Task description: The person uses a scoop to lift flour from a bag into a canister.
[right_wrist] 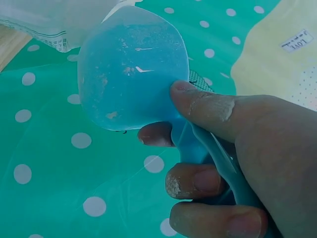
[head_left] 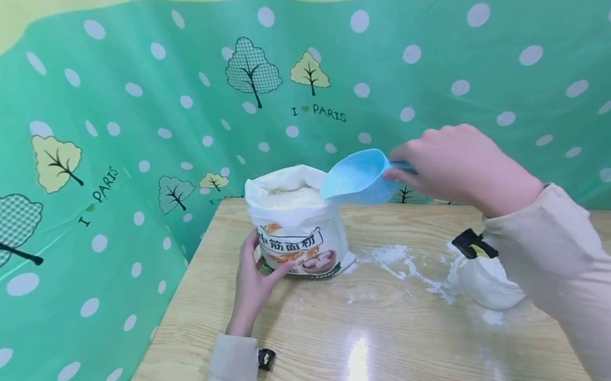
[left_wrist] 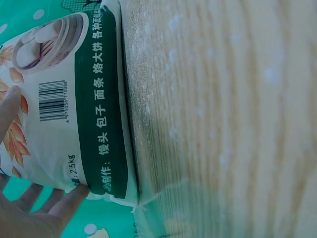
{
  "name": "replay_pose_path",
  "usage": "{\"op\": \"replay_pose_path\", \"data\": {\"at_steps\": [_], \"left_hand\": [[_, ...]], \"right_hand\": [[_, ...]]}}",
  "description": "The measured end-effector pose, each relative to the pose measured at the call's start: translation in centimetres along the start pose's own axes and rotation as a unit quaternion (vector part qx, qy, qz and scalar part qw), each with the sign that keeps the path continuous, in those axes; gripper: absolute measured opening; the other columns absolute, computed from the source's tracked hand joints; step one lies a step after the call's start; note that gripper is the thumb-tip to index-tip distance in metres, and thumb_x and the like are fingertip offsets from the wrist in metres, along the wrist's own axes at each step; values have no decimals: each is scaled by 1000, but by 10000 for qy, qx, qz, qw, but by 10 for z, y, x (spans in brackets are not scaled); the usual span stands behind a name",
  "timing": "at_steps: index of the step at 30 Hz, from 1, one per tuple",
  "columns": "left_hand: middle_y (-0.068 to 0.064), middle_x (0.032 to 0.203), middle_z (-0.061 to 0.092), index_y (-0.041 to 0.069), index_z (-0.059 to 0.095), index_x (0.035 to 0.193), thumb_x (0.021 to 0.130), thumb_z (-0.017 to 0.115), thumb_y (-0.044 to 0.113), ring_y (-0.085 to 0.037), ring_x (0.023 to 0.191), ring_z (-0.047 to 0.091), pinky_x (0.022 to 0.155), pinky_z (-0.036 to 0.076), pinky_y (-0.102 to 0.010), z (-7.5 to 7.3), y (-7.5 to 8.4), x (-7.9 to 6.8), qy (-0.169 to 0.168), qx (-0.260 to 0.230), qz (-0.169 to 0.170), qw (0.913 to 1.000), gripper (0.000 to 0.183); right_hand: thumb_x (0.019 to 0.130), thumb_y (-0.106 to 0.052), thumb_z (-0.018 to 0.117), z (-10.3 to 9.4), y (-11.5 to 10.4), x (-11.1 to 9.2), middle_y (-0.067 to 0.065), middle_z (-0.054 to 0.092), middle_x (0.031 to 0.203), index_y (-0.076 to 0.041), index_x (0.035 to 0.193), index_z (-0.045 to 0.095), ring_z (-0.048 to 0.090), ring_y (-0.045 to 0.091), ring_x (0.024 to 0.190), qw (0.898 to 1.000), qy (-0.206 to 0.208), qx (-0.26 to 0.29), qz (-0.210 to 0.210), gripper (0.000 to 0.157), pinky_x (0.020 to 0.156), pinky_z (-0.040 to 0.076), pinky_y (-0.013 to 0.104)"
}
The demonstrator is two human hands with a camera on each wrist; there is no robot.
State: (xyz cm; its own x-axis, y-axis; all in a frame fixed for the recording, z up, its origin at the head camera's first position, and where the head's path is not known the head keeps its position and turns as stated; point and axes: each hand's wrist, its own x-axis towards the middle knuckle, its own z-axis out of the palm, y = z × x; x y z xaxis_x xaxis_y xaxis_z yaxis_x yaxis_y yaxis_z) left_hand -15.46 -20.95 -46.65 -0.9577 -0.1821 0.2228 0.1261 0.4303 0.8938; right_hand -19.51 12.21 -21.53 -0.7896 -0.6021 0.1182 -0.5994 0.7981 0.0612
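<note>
An open white flour bag (head_left: pixel 299 232), with flour (head_left: pixel 287 198) showing inside its mouth, stands upright on the table. My left hand (head_left: pixel 258 275) holds the bag low on its left side, thumb on the printed front and fingers around the side; the left wrist view shows the fingers (left_wrist: pixel 54 206) against the bag's lower part. Above and right of the bag, my right hand (head_left: pixel 456 163) grips a light blue scoop (head_left: pixel 363 176) by its handle. The scoop's lip is at the right rim of the bag. In the right wrist view, only flour traces show on the scoop (right_wrist: pixel 133 74).
A rounded white bowl (head_left: pixel 491 288) with flour stands at right, partly behind the right forearm. Spilled flour (head_left: pixel 396 255) lies between bag and bowl on the wooden table (head_left: pixel 374 369). A green patterned curtain (head_left: pixel 174 120) hangs behind and at left.
</note>
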Motion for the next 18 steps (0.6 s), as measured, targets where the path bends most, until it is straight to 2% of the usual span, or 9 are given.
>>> {"op": "replay_pose_path", "data": {"at_steps": [5, 8, 14, 18], "left_hand": [[-1, 153, 37, 22, 29, 154, 75, 87, 34, -24, 144, 33, 117, 39, -51, 0, -1, -2, -19, -49, 23, 10000, 98], [-1, 153, 38, 22, 29, 154, 76, 86, 34, -24, 143, 34, 116, 40, -49, 0, -1, -2, -22, -18, 7, 10000, 98], [0, 151, 40, 22, 31, 153, 76, 86, 34, -22, 142, 36, 116, 41, -47, -1, 0, -1, 25, 22, 7, 10000, 95], [-1, 151, 39, 21, 30, 153, 76, 86, 35, -22, 142, 36, 116, 41, -47, 0, 0, 0, 10, 29, 11, 10000, 96]], "right_hand": [[97, -39, 63, 0, -7, 8, -4, 57, 62, -19, 87, 71, 52, 16, 56, 9999, -91, -77, -20, 24, 47, 43, 33], [96, -38, 64, 0, -11, 13, -4, 58, 63, -19, 87, 72, 53, 16, 57, 9998, -127, -106, -79, 23, 49, 46, 34], [94, -37, 67, 2, -22, 24, -3, 61, 66, -18, 86, 74, 53, 16, 57, 9993, -32, -228, -283, 22, 48, 47, 33], [92, -36, 70, 1, -28, 29, -3, 61, 65, -16, 87, 76, 53, 16, 57, 9991, -93, -313, -254, 22, 48, 47, 31]]}}
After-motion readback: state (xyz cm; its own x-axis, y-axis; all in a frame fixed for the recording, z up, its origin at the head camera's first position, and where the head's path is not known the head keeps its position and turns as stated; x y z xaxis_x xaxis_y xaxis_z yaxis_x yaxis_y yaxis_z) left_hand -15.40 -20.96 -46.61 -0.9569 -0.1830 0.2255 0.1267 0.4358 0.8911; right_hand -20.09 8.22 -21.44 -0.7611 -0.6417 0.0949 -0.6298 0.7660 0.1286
